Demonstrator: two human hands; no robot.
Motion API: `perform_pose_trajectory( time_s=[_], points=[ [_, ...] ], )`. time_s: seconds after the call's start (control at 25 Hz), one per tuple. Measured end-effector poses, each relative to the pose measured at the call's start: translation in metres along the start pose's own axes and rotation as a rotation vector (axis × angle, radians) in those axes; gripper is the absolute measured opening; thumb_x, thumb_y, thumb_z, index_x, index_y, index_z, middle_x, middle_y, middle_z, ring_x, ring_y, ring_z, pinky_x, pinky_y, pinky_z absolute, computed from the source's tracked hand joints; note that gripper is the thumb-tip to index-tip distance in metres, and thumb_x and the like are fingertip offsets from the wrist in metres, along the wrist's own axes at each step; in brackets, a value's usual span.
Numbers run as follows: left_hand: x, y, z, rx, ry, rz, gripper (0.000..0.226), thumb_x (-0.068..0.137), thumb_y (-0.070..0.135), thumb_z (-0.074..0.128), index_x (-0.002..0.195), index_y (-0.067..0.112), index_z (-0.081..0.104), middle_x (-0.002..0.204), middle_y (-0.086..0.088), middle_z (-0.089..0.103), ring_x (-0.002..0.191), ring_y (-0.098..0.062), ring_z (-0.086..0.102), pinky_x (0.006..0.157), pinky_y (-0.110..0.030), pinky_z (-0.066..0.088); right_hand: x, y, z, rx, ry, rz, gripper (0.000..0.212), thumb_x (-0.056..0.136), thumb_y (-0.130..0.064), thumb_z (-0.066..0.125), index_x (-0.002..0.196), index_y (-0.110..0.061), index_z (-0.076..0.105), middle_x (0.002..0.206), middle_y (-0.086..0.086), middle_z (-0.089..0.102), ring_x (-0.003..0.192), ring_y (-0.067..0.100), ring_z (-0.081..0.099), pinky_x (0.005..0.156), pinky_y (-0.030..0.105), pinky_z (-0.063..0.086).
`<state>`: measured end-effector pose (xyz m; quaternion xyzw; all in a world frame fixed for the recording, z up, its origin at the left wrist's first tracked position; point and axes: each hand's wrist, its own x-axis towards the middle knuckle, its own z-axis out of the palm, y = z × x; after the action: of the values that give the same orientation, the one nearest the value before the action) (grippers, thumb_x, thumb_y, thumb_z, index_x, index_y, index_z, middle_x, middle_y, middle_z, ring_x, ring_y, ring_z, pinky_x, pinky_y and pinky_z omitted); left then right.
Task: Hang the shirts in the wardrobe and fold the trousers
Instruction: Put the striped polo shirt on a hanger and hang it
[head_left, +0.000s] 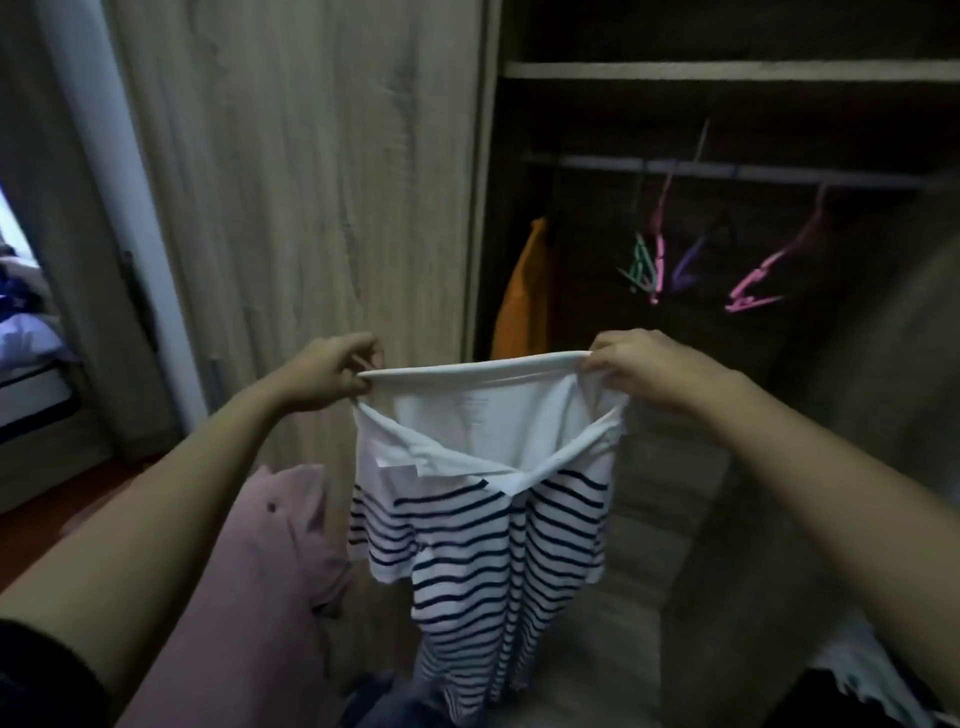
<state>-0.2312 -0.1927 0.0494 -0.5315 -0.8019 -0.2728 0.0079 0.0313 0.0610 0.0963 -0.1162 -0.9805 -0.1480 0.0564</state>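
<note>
Plainly, a striped shirt is held up in front of the open wardrobe, stretched between 2 hands. Its upper edge is pinched at one end by the curled fingers of the left hand and at the other by those of the right hand, so the white band is pulled taut between them. The fingertips are largely hidden behind cloth and knuckles. The collar is seen below that edge and the navy stripes hang down from it, with the hem lost among dark fabric at the bottom of the view. Inside the wardrobe, which is dim and blurred, a rail is made out under a shelf, with coloured hangers hung from it; their number cannot be told. An orange garment is half hidden by the frame at the wardrobe's left. A pink garment is seen beneath the left forearm, cut off by the lower edge. At far left, a bed is cut off by the frame.
</note>
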Motion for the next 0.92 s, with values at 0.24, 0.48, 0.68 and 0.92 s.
perform_pose_trajectory(
  time_s=[0.24,0.48,0.68,0.92],
  points=[
    [0.034,0.063,0.038,0.219,0.304,0.205,0.025,0.076,-0.001,0.056,0.083,0.014,0.074,0.097,-0.016,0.060,0.091,-0.035,0.061,0.070,-0.036,0.047,-0.048,0.025,-0.002,0.295,0.232,0.503,0.029,0.083,-0.008,0.055,0.102,-0.023,0.072,0.114,0.005,0.064,0.104,0.027,0.060,0.087,0.031,0.046],
    [0.059,0.097,0.083,0.260,0.277,-0.025,0.024,0.089,0.016,0.054,0.104,0.024,0.071,0.099,-0.006,0.068,0.084,-0.027,0.063,0.068,-0.036,0.052,-0.080,0.035,0.007,0.227,0.169,0.752,0.027,0.088,-0.013,0.053,0.109,-0.019,0.069,0.114,0.013,0.062,0.107,0.035,0.059,0.086,0.037,0.050],
    [0.069,0.106,0.116,0.267,0.235,-0.016,0.018,0.085,0.019,0.055,0.100,0.017,0.065,0.096,-0.004,0.064,0.079,-0.021,0.060,0.060,-0.031,0.047,-0.093,0.048,0.028,0.206,0.057,0.800,0.026,0.088,-0.015,0.054,0.110,-0.011,0.066,0.114,0.012,0.060,0.104,0.033,0.060,0.084,0.038,0.051],
    [0.075,0.134,0.116,0.055,0.381,0.135,0.017,0.093,0.015,0.047,0.092,0.009,0.063,0.094,-0.005,0.057,0.081,-0.021,0.056,0.065,-0.030,0.041,-0.102,0.077,0.030,0.596,0.106,0.790,0.042,0.083,0.003,0.041,0.080,-0.025,0.072,0.109,0.003,0.068,0.092,0.021,0.063,0.079,0.030,0.054]
  ],
)
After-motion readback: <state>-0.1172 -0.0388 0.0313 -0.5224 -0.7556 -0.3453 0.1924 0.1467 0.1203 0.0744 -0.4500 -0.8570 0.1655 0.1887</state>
